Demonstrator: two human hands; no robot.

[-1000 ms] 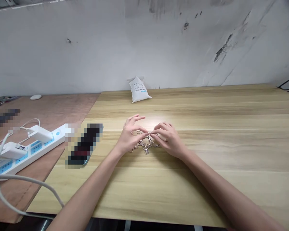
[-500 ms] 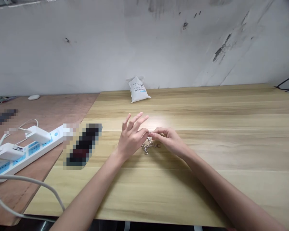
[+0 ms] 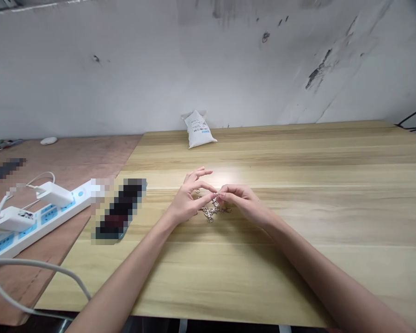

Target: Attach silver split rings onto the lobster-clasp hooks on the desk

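Note:
A small heap of silver metal clasps and chain pieces (image 3: 211,212) lies on the light wooden table (image 3: 298,185). My left hand (image 3: 187,199) and my right hand (image 3: 244,201) meet just above the heap, fingertips pinched together on one small metal clasp (image 3: 215,199). The other fingers of my left hand curl loosely upward. A single small metal ring (image 3: 197,190) lies on the table by my left fingers.
A white pouch with a printed label (image 3: 197,128) leans near the wall. Left of my arm lie a blurred dark object (image 3: 119,210), a white power strip (image 3: 38,212) with plugged-in adapters and a grey cable (image 3: 38,270). A small white object (image 3: 48,140) sits far left.
My left fingers, spread upward half a second ago, have curled back down into a pinch at the clasp. My right hand has stayed in place, and the heap has not moved.

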